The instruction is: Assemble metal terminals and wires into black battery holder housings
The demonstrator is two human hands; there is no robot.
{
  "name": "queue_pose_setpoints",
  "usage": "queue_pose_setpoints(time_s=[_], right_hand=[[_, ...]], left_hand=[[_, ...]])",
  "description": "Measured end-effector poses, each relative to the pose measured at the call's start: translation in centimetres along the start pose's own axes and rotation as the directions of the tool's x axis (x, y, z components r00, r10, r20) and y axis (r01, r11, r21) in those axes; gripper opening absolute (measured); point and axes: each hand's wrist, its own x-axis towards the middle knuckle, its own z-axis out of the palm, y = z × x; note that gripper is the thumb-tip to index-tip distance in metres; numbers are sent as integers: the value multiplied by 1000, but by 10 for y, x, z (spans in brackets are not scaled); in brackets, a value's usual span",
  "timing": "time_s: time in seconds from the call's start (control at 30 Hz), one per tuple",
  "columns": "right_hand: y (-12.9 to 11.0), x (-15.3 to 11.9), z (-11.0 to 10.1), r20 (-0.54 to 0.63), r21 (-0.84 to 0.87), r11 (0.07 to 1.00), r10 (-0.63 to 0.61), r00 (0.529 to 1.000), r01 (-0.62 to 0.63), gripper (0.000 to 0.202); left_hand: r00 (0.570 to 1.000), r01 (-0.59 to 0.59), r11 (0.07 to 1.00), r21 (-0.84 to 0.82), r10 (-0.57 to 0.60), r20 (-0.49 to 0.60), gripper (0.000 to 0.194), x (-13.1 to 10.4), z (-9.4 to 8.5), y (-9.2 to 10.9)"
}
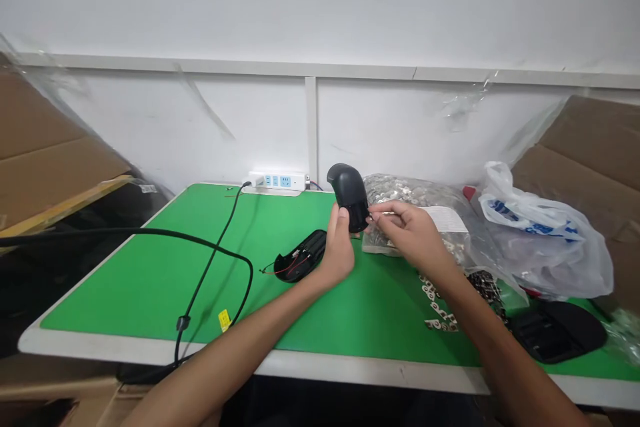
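My left hand (340, 247) is wrapped round the lower part of a curved black plastic housing (347, 185), held upright above the green table. At the housing's lower right edge, my right hand (407, 230) pinches a small piece too tiny to make out. A second black shell (313, 250) with thin red and black wires lies on the table beside my left hand. Small metal plates (443, 320) are scattered below my right forearm, near a pile of dark small parts (485, 285).
A clear bag of metal pieces (400, 190) and a white plastic bag (550, 247) stand at the right. A black part (560, 331) lies front right. A power strip (280, 181) sits at the back; a black cable (205, 283) crosses the left side. Cardboard (50, 133) flanks the table (125, 280).
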Motion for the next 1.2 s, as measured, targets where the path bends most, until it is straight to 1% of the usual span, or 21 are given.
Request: queue_pose_setpoints(time_s=[0.1, 0.17, 0.23, 0.33, 0.47, 0.57, 0.67, 0.83, 0.97, 1.07, 1.13, 1.2], right_hand=[[6, 16, 9, -10, 146, 989, 38, 999, -37, 33], [11, 15, 13, -35, 221, 973, 69, 997, -60, 36], [15, 10, 15, -44, 229, 969, 110, 993, -97, 36], [20, 1, 14, -33, 239, 961, 149, 988, -137, 37], [25, -2, 12, -12, 261, 951, 173, 985, -164, 40], [27, 0, 12, -43, 294, 943, 178, 983, -158, 45], [28, 1, 13, -70, 328, 931, 194, 978, -161, 55], [31, 1, 13, -57, 334, 925, 212, 976, -181, 62], [33, 1, 14, -62, 359, 911, 239, 969, -202, 64], [31, 0, 15, -75, 384, 898, 261, 962, -214, 66], [29, -1, 16, -69, 397, 890, 271, 960, -223, 66], [26, -1, 16, -49, 405, 881, 288, 957, -244, 66]], left_hand=[[993, -114, 993, 44, 114, -5, 40, 9, -6, 3], [990, -140, 989, 51, 140, 11, 36, 11, -8, 7], [989, -148, 986, 74, 145, 39, 35, 10, -7, 12], [983, -162, 978, 132, 149, 104, 42, 6, -3, 16], [976, -168, 969, 179, 138, 165, 50, 3, 0, 10], [969, -152, 975, 162, 115, 219, 51, 3, -2, 5], [952, -167, 972, 168, 115, 282, 51, 4, -6, 2], [917, -199, 961, 192, 113, 384, 58, 4, -12, -1], [896, -263, 926, 270, 131, 423, 59, 3, -14, -2], [885, -302, 898, 320, 140, 444, 56, 1, -13, 0], [883, -314, 896, 314, 154, 444, 55, 0, -12, 1], [893, -293, 912, 288, 153, 423, 54, -1, -11, 2]])
